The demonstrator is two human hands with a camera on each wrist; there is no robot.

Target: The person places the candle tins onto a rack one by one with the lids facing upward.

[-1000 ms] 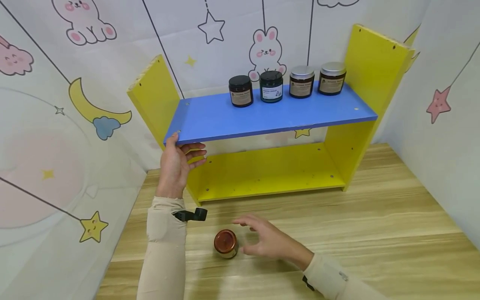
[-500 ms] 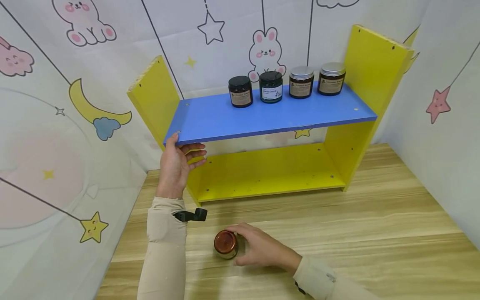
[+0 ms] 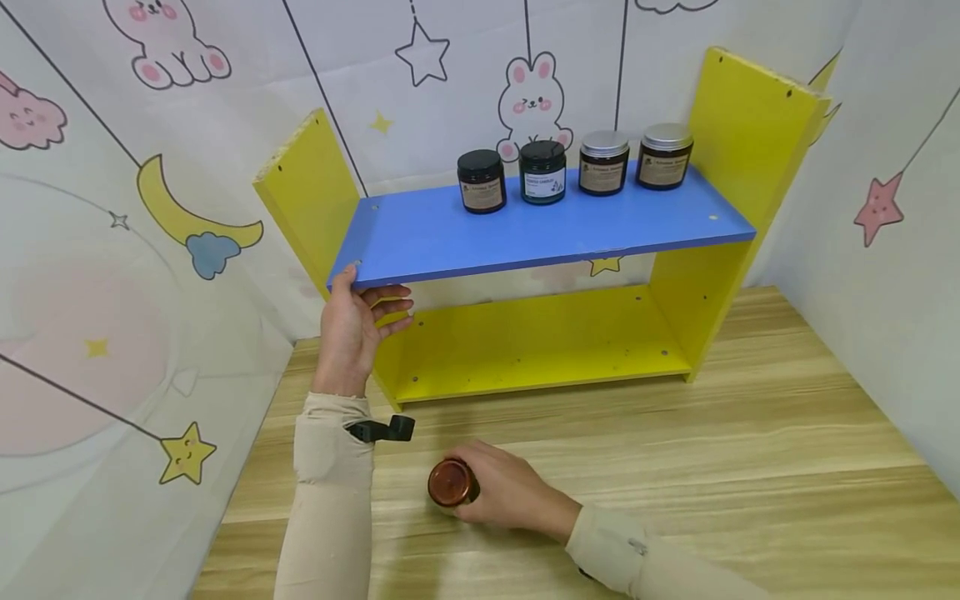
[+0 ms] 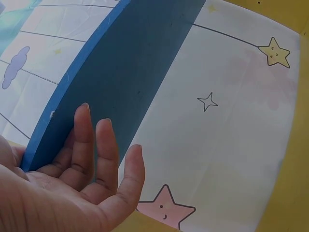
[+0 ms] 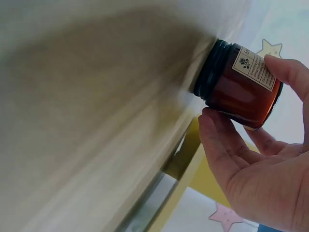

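An amber glass candle jar stands upside down on the wooden table, its base facing up. Around its right side curl the thumb and fingers of my right hand. In the right wrist view the jar's dark lid is against the table, and my thumb touches its cream label. My left hand grips the front left corner of the blue shelf board, thumb on top and index finger beneath. Its other fingers spread loosely below the board.
On the blue board stand several similar jars, including a black-lidded jar and a silver-lidded jar at the right. The yellow shelf frame rests on the wooden table. A printed cloth wall rises behind it.
My right hand has moved left to the upside-down jar and closed its fingers around it. The left hand and the shelf have stayed in place.
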